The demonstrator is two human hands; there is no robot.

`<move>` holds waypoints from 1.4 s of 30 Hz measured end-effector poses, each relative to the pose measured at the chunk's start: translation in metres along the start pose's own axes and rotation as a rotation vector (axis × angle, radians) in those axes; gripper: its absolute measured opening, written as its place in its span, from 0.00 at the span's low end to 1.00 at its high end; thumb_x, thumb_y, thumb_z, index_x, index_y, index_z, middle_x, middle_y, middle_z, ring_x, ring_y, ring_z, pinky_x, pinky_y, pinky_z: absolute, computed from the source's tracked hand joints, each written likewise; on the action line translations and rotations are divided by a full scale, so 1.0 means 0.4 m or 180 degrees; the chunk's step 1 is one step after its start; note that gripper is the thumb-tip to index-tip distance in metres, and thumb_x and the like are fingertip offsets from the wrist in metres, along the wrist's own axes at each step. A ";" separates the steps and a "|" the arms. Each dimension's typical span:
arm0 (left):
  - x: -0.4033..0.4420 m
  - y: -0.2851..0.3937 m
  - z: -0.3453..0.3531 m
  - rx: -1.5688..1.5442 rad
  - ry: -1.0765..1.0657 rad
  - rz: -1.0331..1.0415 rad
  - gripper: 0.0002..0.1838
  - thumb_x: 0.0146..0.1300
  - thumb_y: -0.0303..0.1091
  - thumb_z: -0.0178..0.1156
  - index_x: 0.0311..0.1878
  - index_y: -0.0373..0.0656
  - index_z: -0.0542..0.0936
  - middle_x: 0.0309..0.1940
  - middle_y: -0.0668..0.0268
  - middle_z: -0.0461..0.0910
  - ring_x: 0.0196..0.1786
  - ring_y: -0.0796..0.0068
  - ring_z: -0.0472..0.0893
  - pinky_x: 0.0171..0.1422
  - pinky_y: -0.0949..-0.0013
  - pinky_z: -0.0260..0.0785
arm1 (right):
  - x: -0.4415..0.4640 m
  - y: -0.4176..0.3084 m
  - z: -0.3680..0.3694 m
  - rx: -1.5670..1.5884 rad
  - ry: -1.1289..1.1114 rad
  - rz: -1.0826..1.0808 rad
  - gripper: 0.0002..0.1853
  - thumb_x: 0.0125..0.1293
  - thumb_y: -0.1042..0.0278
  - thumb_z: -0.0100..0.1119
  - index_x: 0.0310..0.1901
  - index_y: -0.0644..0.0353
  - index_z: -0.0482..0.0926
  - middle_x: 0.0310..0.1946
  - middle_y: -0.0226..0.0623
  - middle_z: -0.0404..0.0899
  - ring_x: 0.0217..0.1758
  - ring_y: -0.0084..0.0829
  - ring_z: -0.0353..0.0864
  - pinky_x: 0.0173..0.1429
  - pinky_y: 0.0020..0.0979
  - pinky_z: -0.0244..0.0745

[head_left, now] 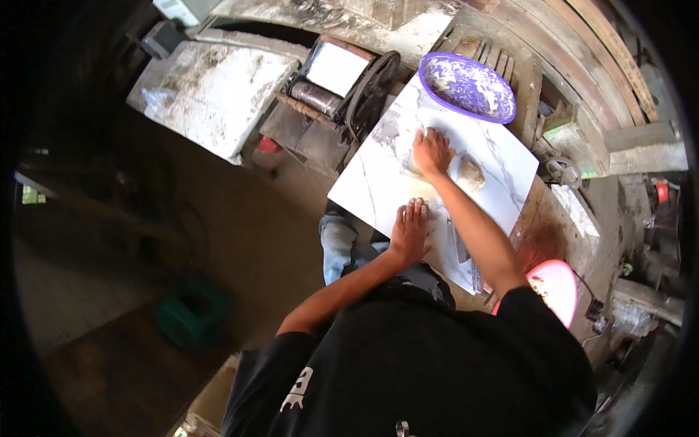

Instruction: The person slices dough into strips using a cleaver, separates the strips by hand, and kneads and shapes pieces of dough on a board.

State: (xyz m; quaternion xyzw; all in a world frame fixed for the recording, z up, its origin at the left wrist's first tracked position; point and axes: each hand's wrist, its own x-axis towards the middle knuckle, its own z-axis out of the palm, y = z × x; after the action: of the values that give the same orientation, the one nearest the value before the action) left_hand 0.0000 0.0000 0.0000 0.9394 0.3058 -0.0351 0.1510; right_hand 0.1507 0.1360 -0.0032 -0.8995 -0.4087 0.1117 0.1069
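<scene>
My left hand [410, 231] lies flat on the white marble-patterned board [357, 178], fingers stretched out at the near edge of a flat pale-yellow piece [420, 190]. Beyond that piece, my right hand [435, 151] presses down with its fingers a little apart and slightly bent; what is under the palm is hidden. A pale, dough-like lump [471, 175] sits just right of my right hand. Partly behind my right forearm, a long grey flat tool [460, 246] rests on the board; its kind is unclear.
A purple basin [502, 108] with white residue stands at the board's far end. Left of it is a roller machine [314, 97] with a large wheel [373, 96], beside a white-dusted table [211, 91]. A pink basin [561, 291] is at the right, a green object [191, 313] lower left.
</scene>
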 end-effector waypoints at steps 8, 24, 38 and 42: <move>-0.004 0.011 -0.009 -0.0547 -0.0153 0.0151 0.50 0.54 0.59 0.64 0.70 0.31 0.60 0.72 0.47 0.58 0.76 0.51 0.55 0.77 0.50 0.46 | -0.176 0.081 -0.021 -0.0117 0.0318 -0.1996 0.16 0.70 0.55 0.49 0.44 0.56 0.82 0.44 0.42 0.81 0.57 0.38 0.75 0.64 0.50 0.61; -0.010 -0.032 -0.029 -0.0397 -0.0421 0.0535 0.49 0.57 0.59 0.63 0.70 0.30 0.59 0.72 0.45 0.58 0.75 0.47 0.56 0.77 0.53 0.49 | -0.079 0.016 0.003 0.0099 0.0410 -0.0925 0.28 0.69 0.47 0.48 0.65 0.53 0.70 0.64 0.38 0.70 0.69 0.41 0.64 0.68 0.55 0.57; -0.027 -0.043 -0.048 -0.0226 -0.0213 0.0785 0.42 0.63 0.53 0.60 0.70 0.31 0.61 0.72 0.46 0.59 0.74 0.52 0.61 0.76 0.55 0.53 | -0.041 0.051 -0.031 0.0187 0.0299 -0.1035 0.22 0.72 0.50 0.43 0.51 0.59 0.78 0.52 0.46 0.79 0.63 0.44 0.72 0.68 0.52 0.60; -0.066 -0.031 -0.109 -0.0579 -0.0896 0.0542 0.35 0.64 0.52 0.59 0.64 0.33 0.69 0.68 0.47 0.66 0.72 0.55 0.65 0.74 0.55 0.56 | -0.227 0.111 0.006 0.0214 0.0681 -0.1553 0.26 0.68 0.51 0.52 0.60 0.60 0.73 0.65 0.43 0.70 0.72 0.43 0.63 0.74 0.52 0.52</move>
State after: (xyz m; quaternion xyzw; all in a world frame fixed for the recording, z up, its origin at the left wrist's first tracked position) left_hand -0.0297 0.0078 0.0424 0.9302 0.2029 -0.1255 0.2790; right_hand 0.1232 0.0390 -0.0079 -0.7770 -0.5958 0.0004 0.2031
